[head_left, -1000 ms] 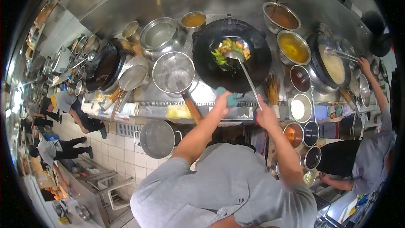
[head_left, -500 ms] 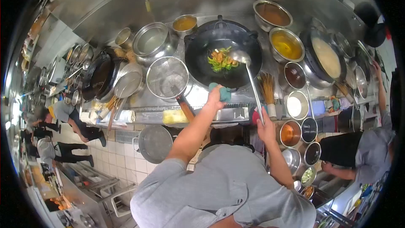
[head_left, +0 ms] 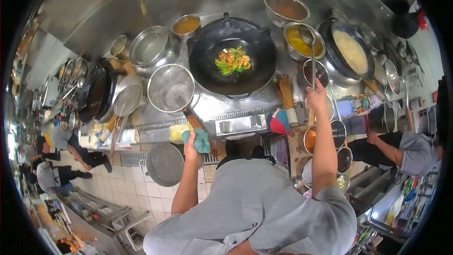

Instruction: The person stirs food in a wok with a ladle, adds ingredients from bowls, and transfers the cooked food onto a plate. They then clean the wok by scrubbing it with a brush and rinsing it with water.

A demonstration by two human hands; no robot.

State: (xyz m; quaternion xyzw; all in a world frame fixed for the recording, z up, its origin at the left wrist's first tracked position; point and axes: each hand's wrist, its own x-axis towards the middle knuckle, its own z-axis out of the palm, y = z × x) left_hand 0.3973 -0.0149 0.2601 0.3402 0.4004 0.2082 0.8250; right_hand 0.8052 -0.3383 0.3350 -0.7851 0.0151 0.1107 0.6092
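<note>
My left hand (head_left: 190,150) is closed around a folded green cloth (head_left: 202,141), in front of the counter's edge and away from the wok. My right hand (head_left: 317,100) grips the long handle of a metal ladle (head_left: 313,63). The ladle's bowl is at a steel bowl of yellow liquid (head_left: 293,42), right of the wok; whether it dips in is hard to tell. Green vegetables and browned pieces (head_left: 233,61) lie in the middle of the black wok (head_left: 202,52), which neither hand touches.
A round strainer (head_left: 163,87) rests left of the wok, near a large steel pot (head_left: 150,47). A bamboo brush (head_left: 285,89) stands at the right. Beyond the sauce pots is another wok with pale liquid (head_left: 350,52). A person (head_left: 415,148) is at the right; others are far left.
My left hand has left the wok's rim with the cloth and come back down-left. My right hand has lifted the ladle out of the wok and carried it right to the yellow liquid.
</note>
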